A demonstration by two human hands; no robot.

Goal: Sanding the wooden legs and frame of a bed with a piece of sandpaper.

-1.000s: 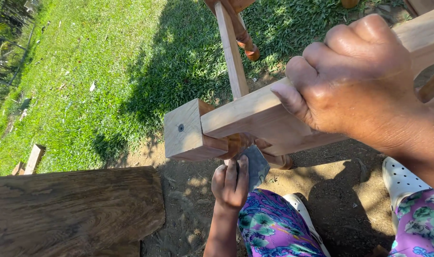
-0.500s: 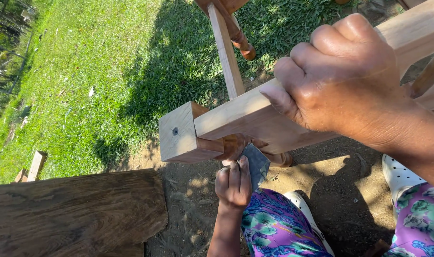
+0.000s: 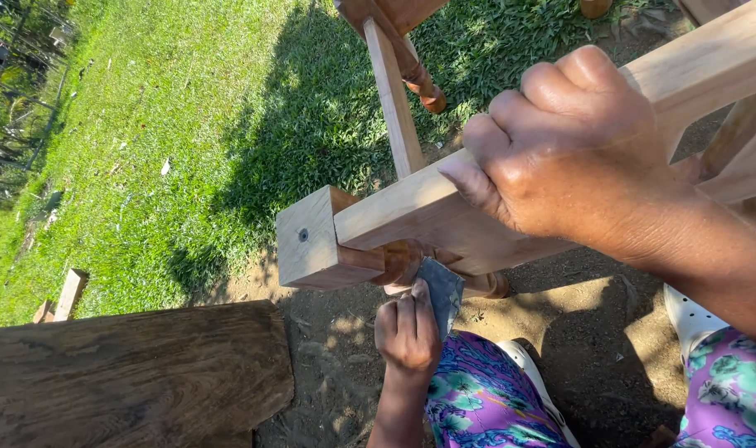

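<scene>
My right hand (image 3: pixel 573 145) is clenched over the top of a pale wooden rail (image 3: pixel 411 211) of a furniture frame, thumb on the near side. The rail ends in a square block (image 3: pixel 307 241) with a dark screw head. Below it, my left hand (image 3: pixel 407 332) holds a grey abrasive sheet (image 3: pixel 442 290) pressed against a reddish turned piece (image 3: pixel 398 257) under the rail. A thin upright slat (image 3: pixel 393 91) and a turned spindle (image 3: pixel 419 79) rise behind.
A thick dark weathered plank (image 3: pixel 129 373) lies at lower left. Sunlit grass spreads to the left, with a small wood offcut (image 3: pixel 69 290) on it. Bare dirt lies under the frame. My legs in purple floral trousers (image 3: pixel 477 398) and a white perforated shoe (image 3: pixel 693 319) are at lower right.
The frame and my right hand have shifted slightly left in view. My left hand stays on the turned piece with the abrasive sheet, moved only a little.
</scene>
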